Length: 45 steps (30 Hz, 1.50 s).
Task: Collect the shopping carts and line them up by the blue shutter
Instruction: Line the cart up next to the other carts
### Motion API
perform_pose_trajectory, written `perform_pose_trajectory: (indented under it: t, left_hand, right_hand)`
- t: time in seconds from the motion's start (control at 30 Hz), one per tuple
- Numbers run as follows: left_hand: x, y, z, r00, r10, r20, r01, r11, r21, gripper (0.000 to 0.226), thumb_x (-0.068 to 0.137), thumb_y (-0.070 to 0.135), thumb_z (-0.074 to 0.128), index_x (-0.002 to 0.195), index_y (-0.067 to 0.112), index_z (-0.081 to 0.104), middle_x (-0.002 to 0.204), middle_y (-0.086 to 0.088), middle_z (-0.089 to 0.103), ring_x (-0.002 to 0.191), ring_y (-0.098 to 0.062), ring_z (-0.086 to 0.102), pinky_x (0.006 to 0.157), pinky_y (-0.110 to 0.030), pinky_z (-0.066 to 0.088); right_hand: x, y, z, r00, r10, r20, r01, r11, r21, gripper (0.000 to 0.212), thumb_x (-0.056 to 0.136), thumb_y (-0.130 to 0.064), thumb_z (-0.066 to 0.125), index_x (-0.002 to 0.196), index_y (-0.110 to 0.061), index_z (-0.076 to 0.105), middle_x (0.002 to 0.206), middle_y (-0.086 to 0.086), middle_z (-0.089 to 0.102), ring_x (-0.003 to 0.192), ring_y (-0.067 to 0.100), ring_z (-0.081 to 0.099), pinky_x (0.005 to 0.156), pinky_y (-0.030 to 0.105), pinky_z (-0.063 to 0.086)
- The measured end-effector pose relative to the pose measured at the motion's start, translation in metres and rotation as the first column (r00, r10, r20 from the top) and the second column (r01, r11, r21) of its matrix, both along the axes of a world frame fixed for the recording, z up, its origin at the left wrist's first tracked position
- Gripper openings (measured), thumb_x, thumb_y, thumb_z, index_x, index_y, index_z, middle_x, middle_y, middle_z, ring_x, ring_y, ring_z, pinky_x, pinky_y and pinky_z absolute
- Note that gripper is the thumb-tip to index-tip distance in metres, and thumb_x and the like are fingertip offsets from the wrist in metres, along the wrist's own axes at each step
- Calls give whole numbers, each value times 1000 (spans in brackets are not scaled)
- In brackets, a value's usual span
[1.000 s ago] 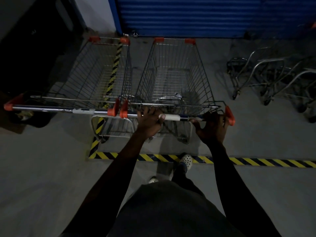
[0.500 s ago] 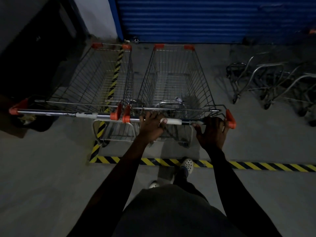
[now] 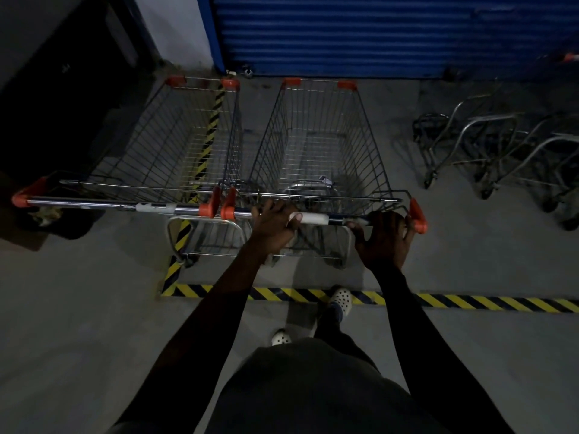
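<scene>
Two wire shopping carts with orange corner caps stand side by side, noses toward the blue shutter [image 3: 376, 32]. The right cart [image 3: 316, 142] is the one I hold: my left hand [image 3: 274, 225] grips its handle bar near the left end, and my right hand [image 3: 383, 238] grips the bar near the right orange end cap. The left cart [image 3: 175, 142] stands free, its handle almost touching the right cart's handle. A small scrap of paper lies in the right cart's basket.
Several bare metal trolley frames [image 3: 501, 151] are parked at the right. A dark cabinet or wall [image 3: 62, 89] closes the left side, with a dark bin beneath the left cart's handle. Yellow-black floor tape [image 3: 470, 302] runs across below the carts and up under the left cart.
The carts and shutter sit slightly lower and closer in view than before, as I have stepped forward with the right cart. Both hands keep their grip on the handle.
</scene>
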<state>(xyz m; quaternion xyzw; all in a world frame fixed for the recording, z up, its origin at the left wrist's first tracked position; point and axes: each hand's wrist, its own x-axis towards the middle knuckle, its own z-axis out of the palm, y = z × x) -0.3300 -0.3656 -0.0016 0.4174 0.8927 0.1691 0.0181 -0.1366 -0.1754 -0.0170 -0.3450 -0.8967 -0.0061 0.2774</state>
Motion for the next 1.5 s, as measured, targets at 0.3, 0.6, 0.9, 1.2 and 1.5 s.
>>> perform_pose_trajectory:
  t: [0.3,0.6,0.9,1.2,1.5]
  left_hand:
    - [1,-2,-6,998,-2,-61,7,996,86,52,97,54,27,103,25,70,102,2,64,111,-28,50,91,-45,24]
    - [2,-6,-15,979,14,-204,20,987,162,37,97,47,41,97,27,71,94,4,64,99,-28,58,81,-39,23]
    - [3,-9,-14,993,-13,-118,31,987,155,45,100,49,34,105,24,70,101,0,62,105,-32,56,89,-46,28]
    - [44,-47,-33,898,208,387,-435,544,717,12,95,12,56,87,11,64,89,1,64,90,-27,58,86,-43,47]
    - [-39,-78,-26,165,-763,625,-928,96,361,57,102,32,32,159,23,33,136,-9,65,45,-10,55,40,-21,32]
  right_hand:
    - [2,-4,-2,1000,-3,-9,4,999,42,49,97,-63,59,99,-14,63,96,9,59,98,32,54,103,53,38]
    - [6,-9,0,1000,-2,-17,3,1000,26,51,97,-65,56,99,-14,62,96,9,59,98,33,54,105,54,38]
    - [5,-11,2,1000,-19,-11,19,1000,4,51,96,-68,58,99,-17,64,94,7,58,94,30,52,104,54,40]
    - [7,-12,1,999,-30,18,29,997,69,50,96,-64,60,101,-15,65,93,9,56,91,32,53,100,51,40]
    - [7,-10,1,999,-24,37,22,999,48,53,99,-66,52,100,-15,66,93,10,57,97,35,57,107,55,37]
